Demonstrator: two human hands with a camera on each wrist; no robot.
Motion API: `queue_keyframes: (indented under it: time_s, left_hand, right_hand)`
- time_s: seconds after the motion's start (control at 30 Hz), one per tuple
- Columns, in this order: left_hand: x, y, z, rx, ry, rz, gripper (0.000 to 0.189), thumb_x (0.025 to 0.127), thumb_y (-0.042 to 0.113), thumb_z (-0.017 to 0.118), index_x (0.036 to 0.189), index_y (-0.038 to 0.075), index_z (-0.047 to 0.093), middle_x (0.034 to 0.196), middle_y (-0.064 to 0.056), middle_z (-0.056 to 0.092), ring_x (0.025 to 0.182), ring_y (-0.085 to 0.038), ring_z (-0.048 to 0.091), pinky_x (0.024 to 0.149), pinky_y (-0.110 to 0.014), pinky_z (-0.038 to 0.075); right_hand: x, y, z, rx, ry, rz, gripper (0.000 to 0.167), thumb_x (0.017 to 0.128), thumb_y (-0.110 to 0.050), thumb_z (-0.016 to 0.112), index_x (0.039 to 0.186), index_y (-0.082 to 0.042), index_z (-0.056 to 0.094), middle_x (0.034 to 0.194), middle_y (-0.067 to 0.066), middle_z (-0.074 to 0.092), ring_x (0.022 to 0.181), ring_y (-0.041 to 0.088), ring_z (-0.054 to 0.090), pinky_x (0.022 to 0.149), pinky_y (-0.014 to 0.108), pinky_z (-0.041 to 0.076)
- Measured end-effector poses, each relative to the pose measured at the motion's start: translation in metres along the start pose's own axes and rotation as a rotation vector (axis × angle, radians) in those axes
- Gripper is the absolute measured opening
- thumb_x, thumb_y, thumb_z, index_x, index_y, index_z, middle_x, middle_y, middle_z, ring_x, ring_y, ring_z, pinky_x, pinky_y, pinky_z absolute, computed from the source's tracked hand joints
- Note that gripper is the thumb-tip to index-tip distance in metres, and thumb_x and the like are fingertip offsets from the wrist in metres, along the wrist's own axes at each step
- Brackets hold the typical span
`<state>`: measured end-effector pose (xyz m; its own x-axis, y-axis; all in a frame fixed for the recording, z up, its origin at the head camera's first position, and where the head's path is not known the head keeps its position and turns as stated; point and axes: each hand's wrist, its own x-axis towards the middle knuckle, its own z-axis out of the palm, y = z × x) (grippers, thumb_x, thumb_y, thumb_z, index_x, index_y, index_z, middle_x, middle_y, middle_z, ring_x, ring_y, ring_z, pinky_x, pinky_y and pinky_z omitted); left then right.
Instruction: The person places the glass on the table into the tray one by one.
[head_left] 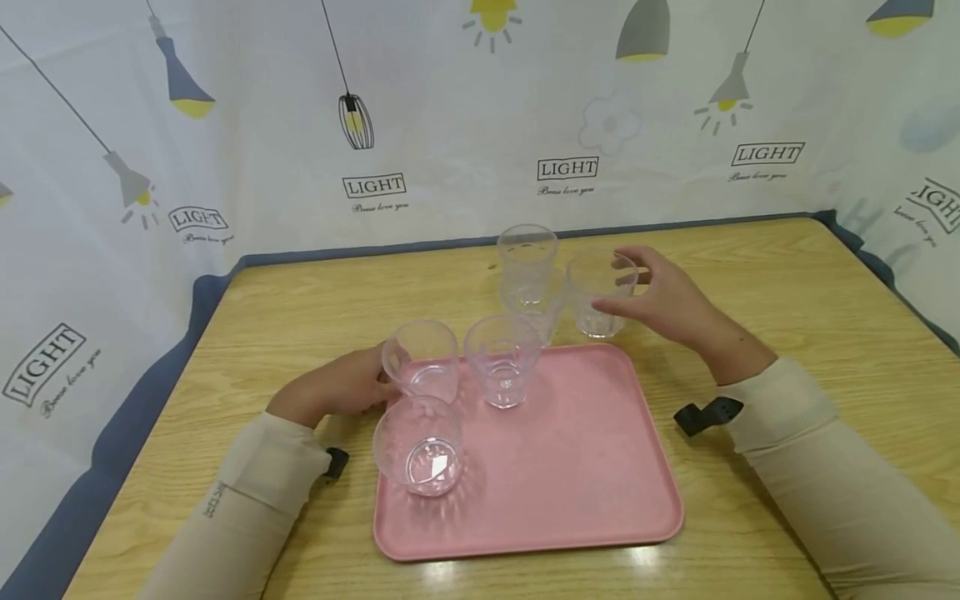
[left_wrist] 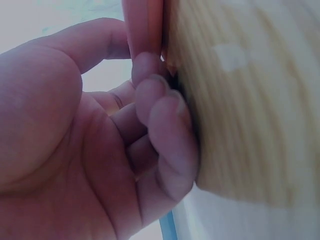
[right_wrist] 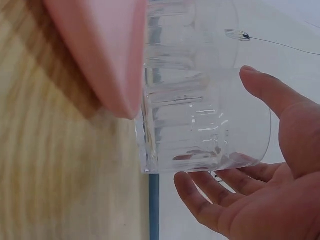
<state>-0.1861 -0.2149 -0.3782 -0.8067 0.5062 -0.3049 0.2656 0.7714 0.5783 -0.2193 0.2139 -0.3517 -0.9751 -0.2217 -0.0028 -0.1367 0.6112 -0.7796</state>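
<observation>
My left hand is at the back left corner of the pink tray. In the left wrist view, its thumb lies on one side of the tray's edge and curled fingers on the other. My right hand holds a clear plastic cup behind the tray's back right part. In the right wrist view, the thumb is at one side of that cup and the fingers at the opposite side. The cup is upright and has nothing in it.
On the tray's left half stand a front clear cup, one behind it and a third cup to the right. Two more cups, a far one and a nearer one, overlap behind the tray. A lamp-printed cloth borders the wooden table.
</observation>
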Motion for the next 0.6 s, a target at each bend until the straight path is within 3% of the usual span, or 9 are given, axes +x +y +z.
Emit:
queue_keyframes:
  time_s: [0.13,0.37,0.6]
  left_hand:
    - [0.000,-0.001,0.000,-0.026,-0.010,-0.014,0.043,0.100,0.026,0.061,0.135,0.006,0.045,0.086,-0.007,0.057,0.062,-0.015,0.055,0.064,-0.032,0.050]
    - [0.000,0.001,-0.001,0.012,-0.012,-0.004,0.055,0.101,0.029,0.059,0.146,0.006,0.038,0.098,-0.007,0.059,0.072,-0.014,0.057,0.082,-0.035,0.048]
    - [0.000,0.001,-0.001,-0.020,-0.013,-0.014,0.035,0.101,0.025,0.059,0.128,0.006,0.047,0.092,-0.008,0.057,0.065,-0.015,0.056,0.068,-0.031,0.050]
  right_hand:
    - [-0.002,-0.003,-0.004,0.012,-0.013,0.012,0.091,0.084,-0.045,0.079,0.152,-0.010,0.030,0.156,0.010,0.039,0.138,0.033,0.044,0.100,0.054,0.048]
    - [-0.006,-0.009,-0.005,0.132,-0.014,0.002,0.089,0.083,-0.033,0.083,0.145,-0.009,0.025,0.154,0.008,0.042,0.142,0.029,0.042,0.111,0.052,0.041]
    - [-0.013,-0.022,-0.008,0.155,-0.021,-0.032,0.091,0.084,-0.027,0.082,0.151,-0.012,0.023,0.149,0.009,0.047,0.136,0.027,0.048,0.108,0.046,0.042]
